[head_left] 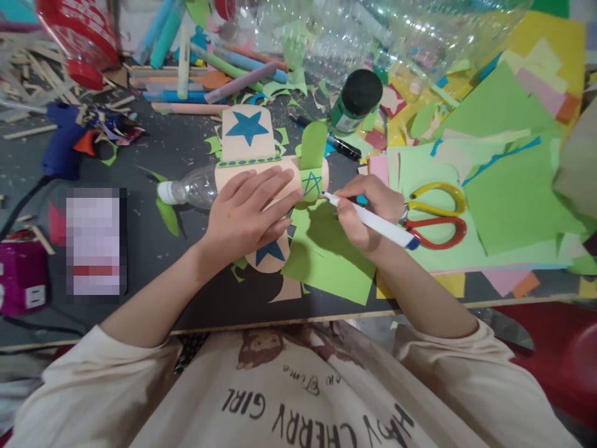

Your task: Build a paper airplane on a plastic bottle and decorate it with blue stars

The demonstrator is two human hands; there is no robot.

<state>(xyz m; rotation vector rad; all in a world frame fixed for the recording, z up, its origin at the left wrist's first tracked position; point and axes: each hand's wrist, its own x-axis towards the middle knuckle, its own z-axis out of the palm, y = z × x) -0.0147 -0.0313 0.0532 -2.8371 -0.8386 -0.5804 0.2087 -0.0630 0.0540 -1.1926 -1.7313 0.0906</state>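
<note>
A clear plastic bottle [193, 186] wrapped in tan paper lies on its side on the dark table, made up like a plane with tan wings bearing blue stars [247, 127]. My left hand [249, 214] lies flat on its body, fingers stretched out, pressing it down. A green paper band [311, 183] at the bottle's right end carries a blue star outline. My right hand [368, 214] grips a white marker with a blue end [373, 221], its tip touching the green band beside the star.
Yellow-and-red scissors [438, 214] lie on green paper sheets [504, 186] to the right. A green paint jar with black lid [357, 99], a black marker [338, 144], rolled paper tubes [224, 68], a blue glue gun [63, 140] and clear bottles [354, 37] crowd the back.
</note>
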